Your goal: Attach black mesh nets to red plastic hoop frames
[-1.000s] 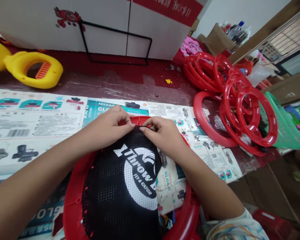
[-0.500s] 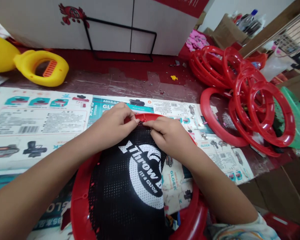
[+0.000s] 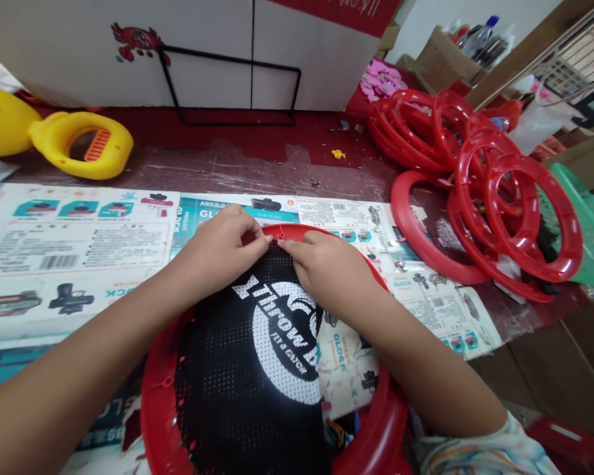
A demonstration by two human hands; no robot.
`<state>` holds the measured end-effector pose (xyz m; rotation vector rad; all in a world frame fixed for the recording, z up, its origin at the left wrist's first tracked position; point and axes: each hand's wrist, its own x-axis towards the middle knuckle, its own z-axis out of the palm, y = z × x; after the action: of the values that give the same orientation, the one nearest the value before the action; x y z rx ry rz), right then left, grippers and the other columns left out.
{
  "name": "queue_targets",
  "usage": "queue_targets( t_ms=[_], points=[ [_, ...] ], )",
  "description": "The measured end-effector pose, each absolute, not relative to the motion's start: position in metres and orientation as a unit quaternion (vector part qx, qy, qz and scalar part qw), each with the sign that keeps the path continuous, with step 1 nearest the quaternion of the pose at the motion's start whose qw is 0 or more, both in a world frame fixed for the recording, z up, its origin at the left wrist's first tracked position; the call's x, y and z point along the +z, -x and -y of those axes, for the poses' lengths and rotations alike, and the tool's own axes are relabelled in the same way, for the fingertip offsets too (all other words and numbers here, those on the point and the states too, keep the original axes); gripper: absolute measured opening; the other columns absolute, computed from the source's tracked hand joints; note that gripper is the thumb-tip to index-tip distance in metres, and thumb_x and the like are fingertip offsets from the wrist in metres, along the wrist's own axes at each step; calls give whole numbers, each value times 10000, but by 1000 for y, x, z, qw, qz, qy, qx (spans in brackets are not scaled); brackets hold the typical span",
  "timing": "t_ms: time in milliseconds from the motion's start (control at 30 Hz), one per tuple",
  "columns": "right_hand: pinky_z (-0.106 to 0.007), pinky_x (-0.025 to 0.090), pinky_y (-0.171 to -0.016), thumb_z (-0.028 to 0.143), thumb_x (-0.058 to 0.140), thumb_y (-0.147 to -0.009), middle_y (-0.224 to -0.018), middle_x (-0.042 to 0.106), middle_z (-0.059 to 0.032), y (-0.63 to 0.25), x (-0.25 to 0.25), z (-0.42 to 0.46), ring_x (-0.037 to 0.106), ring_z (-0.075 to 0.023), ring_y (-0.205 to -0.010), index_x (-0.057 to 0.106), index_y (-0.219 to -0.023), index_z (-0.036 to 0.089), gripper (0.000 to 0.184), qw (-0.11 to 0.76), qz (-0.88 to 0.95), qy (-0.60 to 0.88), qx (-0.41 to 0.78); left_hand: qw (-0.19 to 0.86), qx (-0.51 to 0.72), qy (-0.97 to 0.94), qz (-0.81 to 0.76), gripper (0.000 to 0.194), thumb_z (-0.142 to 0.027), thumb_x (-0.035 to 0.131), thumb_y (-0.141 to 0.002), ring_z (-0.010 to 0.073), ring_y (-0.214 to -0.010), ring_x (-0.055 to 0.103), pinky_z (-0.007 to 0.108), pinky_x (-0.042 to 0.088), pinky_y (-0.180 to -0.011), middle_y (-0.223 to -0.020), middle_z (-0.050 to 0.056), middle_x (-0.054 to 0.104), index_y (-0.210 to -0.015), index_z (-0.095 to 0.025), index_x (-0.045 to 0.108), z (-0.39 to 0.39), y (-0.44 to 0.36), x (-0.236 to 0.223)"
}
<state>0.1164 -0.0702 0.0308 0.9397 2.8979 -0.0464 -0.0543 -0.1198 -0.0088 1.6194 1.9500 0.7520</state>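
Observation:
A red plastic ring (image 3: 156,389) lies in front of me on printed cardboard sheets. A black mesh net (image 3: 228,382) with a white round logo is stretched over part of it. My left hand (image 3: 218,247) and my right hand (image 3: 327,267) meet at the ring's far rim. Both pinch the top edge of the black mesh net against that rim, fingertips almost touching. The net's right side hangs loose inside the ring, leaving cardboard visible there.
Several more red rings (image 3: 480,191) are piled at the right, beside a green mesh basket (image 3: 587,231). A yellow plastic part (image 3: 79,142) lies at the far left. White cartons (image 3: 202,53) stand along the back. Printed flat cardboard (image 3: 74,244) covers the table.
The right hand has slid left along the rim until its fingertips meet the left hand's. The net's top edge sits closer against the rim. The camera view shifted slightly.

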Motion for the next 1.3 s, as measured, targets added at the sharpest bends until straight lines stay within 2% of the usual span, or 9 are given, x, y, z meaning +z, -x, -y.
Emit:
queue_targets(
  t_ms=[200,367,500,600,667,767,967,1300],
  points=[
    [-305,222,-526,155,434,-915,-804,643,-79,-112,35,75,583,-192,-718,682,-1088,200,306,67,-946,-317,28,230,282,-614,-701,223,-365,473,-799,224,-796,524,374,410,-715,-787,50,529,-640,-213,508,120,56,-10],
    [-293,283,-545,164,437,-921,-894,678,-97,-108,34,75,610,-215,-781,671,-1113,204,305,73,-945,-320,8,207,246,-609,-725,230,-344,493,-794,204,-727,519,345,397,-637,-750,46,545,-606,-212,495,117,56,-11],
    [-277,391,-663,166,492,-918,-996,711,-80,-114,33,67,624,-192,-861,684,-1101,191,266,6,-933,-338,-122,202,261,-617,-715,212,-354,478,-812,218,-777,537,356,408,-672,-795,52,562,-661,-209,515,120,56,-12],
    [-257,405,-672,222,603,-886,-856,726,-44,-123,36,61,622,-150,-757,714,-916,159,131,-59,-887,-398,-227,199,303,-649,-669,191,-355,470,-842,237,-899,565,374,443,-772,-920,71,596,-819,-194,569,125,57,-13],
    [-253,395,-652,242,639,-866,-765,714,-29,-128,38,60,608,-136,-694,709,-804,154,129,-79,-867,-424,-249,187,331,-687,-619,215,-342,464,-868,238,-1000,568,380,448,-870,-1031,88,606,-928,-178,590,128,57,-14],
    [-255,383,-658,233,607,-881,-742,706,-24,-130,37,58,596,-130,-685,707,-781,160,159,-88,-872,-419,-240,171,329,-737,-565,243,-310,455,-892,236,-1075,565,387,436,-951,-1140,102,601,-1016,-172,612,130,57,-15],
    [-259,359,-647,236,568,-887,-736,687,-37,-125,28,51,571,-139,-686,690,-764,150,193,-103,-891,-405,-178,152,312,-764,-544,313,-303,432,-925,247,-1083,563,425,448,-970,-1155,118,590,-1120,-170,638,131,58,-21],
    [-258,328,-613,269,565,-895,-729,676,-34,-121,26,48,556,-138,-665,676,-768,156,204,-81,-883,-433,-163,141,309,-763,-550,390,-307,431,-922,314,-1203,506,497,429,-1028,-1300,152,444,-1226,-205,653,132,58,-26]
  ],
)
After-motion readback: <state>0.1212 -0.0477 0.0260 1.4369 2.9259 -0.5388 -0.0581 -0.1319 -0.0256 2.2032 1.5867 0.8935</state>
